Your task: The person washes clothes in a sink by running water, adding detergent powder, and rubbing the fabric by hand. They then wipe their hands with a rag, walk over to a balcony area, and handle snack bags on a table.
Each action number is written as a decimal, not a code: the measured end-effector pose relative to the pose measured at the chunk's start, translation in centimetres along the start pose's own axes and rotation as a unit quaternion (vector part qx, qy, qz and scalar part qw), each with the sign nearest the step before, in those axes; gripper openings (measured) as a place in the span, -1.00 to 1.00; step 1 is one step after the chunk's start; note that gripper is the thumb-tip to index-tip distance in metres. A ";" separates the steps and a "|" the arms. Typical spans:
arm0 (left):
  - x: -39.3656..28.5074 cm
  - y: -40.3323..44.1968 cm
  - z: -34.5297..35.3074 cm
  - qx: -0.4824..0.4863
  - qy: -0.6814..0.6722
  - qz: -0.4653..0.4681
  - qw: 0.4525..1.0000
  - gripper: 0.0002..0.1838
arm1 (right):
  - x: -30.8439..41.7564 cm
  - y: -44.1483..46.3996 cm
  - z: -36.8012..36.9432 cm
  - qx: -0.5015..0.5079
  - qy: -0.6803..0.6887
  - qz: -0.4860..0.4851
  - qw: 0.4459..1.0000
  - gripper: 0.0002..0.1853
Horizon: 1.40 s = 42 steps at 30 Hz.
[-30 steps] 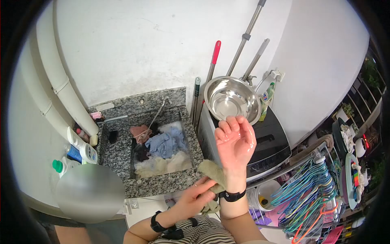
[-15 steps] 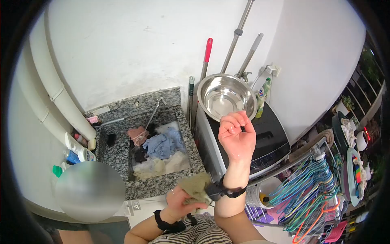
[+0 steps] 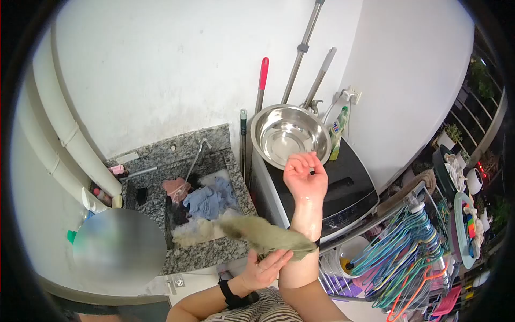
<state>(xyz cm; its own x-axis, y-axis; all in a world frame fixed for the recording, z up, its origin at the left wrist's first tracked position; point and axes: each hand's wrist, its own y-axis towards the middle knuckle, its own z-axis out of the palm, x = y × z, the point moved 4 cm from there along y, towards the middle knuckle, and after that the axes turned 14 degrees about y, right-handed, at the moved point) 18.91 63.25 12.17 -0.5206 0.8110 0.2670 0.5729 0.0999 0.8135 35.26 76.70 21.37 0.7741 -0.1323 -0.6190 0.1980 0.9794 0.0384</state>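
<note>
My left hand (image 3: 264, 269) holds an olive-green cloth (image 3: 263, 235), long and bunched, its fingers pressing it against my right forearm. The cloth's far end trails, a little blurred, over the sink's front edge. My right hand (image 3: 306, 174) is raised palm toward me, fingers loosely curled in and nothing in them; the wrist looks wet. Black bands circle both wrists, the right one mostly hidden by the cloth. In the granite sink (image 3: 188, 256) lie a blue garment (image 3: 210, 199), a pink cloth (image 3: 176, 189), dark pieces and whitish cloth (image 3: 194, 232) among suds.
A steel basin (image 3: 289, 137) rests on the black-topped washing machine (image 3: 348, 188), beside a green bottle (image 3: 338, 134). Long handles lean against the wall. Many coloured hangers (image 3: 402, 257) hang at right. Pipes (image 3: 64, 118) and bottles stand at left, near a blurred round patch.
The olive-green cloth has swung up and across my right forearm, with my left hand moving right along with it. My right hand stays raised and curled. The view has shifted slightly.
</note>
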 end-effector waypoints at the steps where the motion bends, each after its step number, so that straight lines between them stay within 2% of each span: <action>1: 0.2 -1.6 1.2 0.013 -0.095 -0.033 0.995 -0.75 | 0.5 0.1 0.6 0.004 0.000 0.000 1.000 -0.86; 2: 0.4 -3.0 2.0 0.028 -0.190 -0.066 0.979 -0.73 | 1.1 0.1 1.2 -0.001 0.030 0.004 1.000 -0.85; 3: 0.5 -3.9 2.4 0.025 -0.191 -0.066 0.979 -0.73 | 1.6 0.0 1.7 -0.006 0.059 0.009 0.998 -0.85; 5: 0.3 -5.2 3.2 0.091 -0.315 0.006 0.945 -0.78 | 1.9 -0.2 2.9 0.012 0.070 0.012 0.997 -0.82; 6: 0.5 -5.7 3.0 0.089 -0.317 0.008 0.944 -0.78 | 2.0 -0.4 3.3 0.017 0.063 0.008 0.998 -0.84; 9: 1.3 -4.9 2.2 0.191 -0.339 -0.090 0.917 -0.86 | 2.5 -0.7 3.4 0.036 0.028 -0.012 0.999 -0.91; 11: 4.3 -2.7 -0.2 0.006 -0.316 -0.312 0.896 -0.86 | 3.0 -0.6 3.3 0.114 -0.219 -0.139 0.959 -0.92; 13: 5.4 -1.8 -1.8 0.023 -0.301 -0.290 0.908 -0.81 | 1.6 -1.4 2.6 0.148 -0.376 -0.276 0.872 -0.87; 14: 5.6 -0.3 -2.2 0.062 -0.303 -0.287 0.907 -0.77 | 0.3 -2.1 2.1 0.171 -0.455 -0.337 0.806 -0.86; 15: 5.7 1.2 -2.4 0.101 -0.303 -0.285 0.904 -0.73 | -1.2 -2.8 1.4 0.192 -0.528 -0.392 0.729 -0.86; 17: 4.9 4.4 -1.5 0.087 -0.380 -0.359 0.848 -0.66 | -3.5 -3.6 -0.8 0.263 -0.613 -0.459 0.587 -0.94; 19: 3.2 3.9 -0.4 0.078 -0.335 -0.395 0.852 -0.65 | -5.9 -4.8 -0.1 0.351 -0.710 -0.479 0.379 -0.95; 20: 3.2 3.7 -0.3 0.065 -0.295 -0.425 0.853 -0.64 | -6.0 -4.8 0.5 0.343 -0.732 -0.497 0.315 -0.94; 21: 3.3 3.6 -0.4 0.066 -0.295 -0.425 0.853 -0.64 | -5.8 -4.3 0.7 0.343 -0.731 -0.498 0.316 -0.94; 23: 3.3 3.8 -0.2 0.162 -0.282 -0.397 0.859 -0.63 | -5.7 -3.6 0.5 0.409 -0.734 -0.499 0.213 -0.91; 24: 3.6 3.6 -0.3 0.164 -0.285 -0.398 0.857 -0.63 | -5.5 -3.4 0.3 0.406 -0.746 -0.487 0.202 -0.91; 25: 3.8 3.2 -0.3 0.197 -0.301 -0.352 0.864 -0.63 | -5.0 -3.1 0.1 0.404 -0.749 -0.486 0.201 -0.91; 26: 4.1 2.9 -0.2 0.229 -0.316 -0.305 0.869 -0.63 | -4.3 -2.5 -0.2 0.378 -0.760 -0.480 0.222 -0.93; 27: 5.2 2.3 0.0 0.229 -0.315 -0.307 0.868 -0.63 | -3.7 -1.7 -0.6 0.352 -0.770 -0.473 0.244 -0.94; 28: 6.6 0.7 0.8 0.226 -0.459 -0.440 0.738 -0.63 | -2.7 -1.0 -1.3 0.299 -0.773 -0.456 0.324 -0.97; 29: 7.4 -0.9 1.8 0.209 -0.576 -0.551 0.566 -0.64 | -2.3 -0.8 -2.0 0.298 -0.773 -0.453 0.329 -0.97; 30: 8.5 -1.7 2.5 0.094 -0.665 -0.595 0.441 -0.62 | -1.1 0.3 -2.9 0.227 -0.748 -0.369 0.502 -0.93; 31: 9.7 -2.2 2.4 0.087 -0.659 -0.600 0.446 -0.62 | -0.3 1.4 -4.2 0.148 -0.691 -0.266 0.655 -0.88; 33: 12.1 -2.9 2.0 0.010 -0.719 -0.605 0.341 -0.60 | 0.7 2.2 -7.1 0.082 -0.709 -0.102 0.693 -0.65; 35: 13.9 -3.7 2.0 -0.025 -0.726 -0.597 0.341 -0.58 | 0.0 1.8 -10.9 0.029 -0.674 0.091 0.732 -0.51; 37: 15.9 -6.8 3.4 -0.089 -0.693 -0.633 0.333 -0.56 | -1.2 0.9 -15.8 0.052 -0.588 0.236 0.772 -0.42; 38: 16.9 -8.6 4.2 -0.101 -0.685 -0.639 0.336 -0.56 | -1.0 0.9 -19.0 -0.022 -0.594 0.312 0.742 -0.41; 40: 18.9 -12.6 5.9 -0.086 -0.637 -0.675 0.363 -0.53 | -2.3 1.1 -22.9 -0.031 -0.704 0.336 0.625 -0.54; 41: 20.0 -14.4 6.2 -0.094 -0.632 -0.677 0.365 -0.53 | -2.1 1.9 -25.9 -0.028 -0.703 0.345 0.622 -0.54; 42: 21.2 -16.6 6.4 -0.012 -0.572 -0.706 0.418 -0.50 | -0.6 3.4 -30.1 -0.121 -0.697 0.333 0.623 -0.59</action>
<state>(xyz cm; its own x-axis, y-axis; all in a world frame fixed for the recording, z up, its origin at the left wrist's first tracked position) 2.41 82.47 1.02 0.3218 -0.3001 -0.8980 0.1918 0.9494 -0.2485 17.34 84.65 -1.70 0.4398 0.4773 0.7608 -0.4124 0.8598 -0.3010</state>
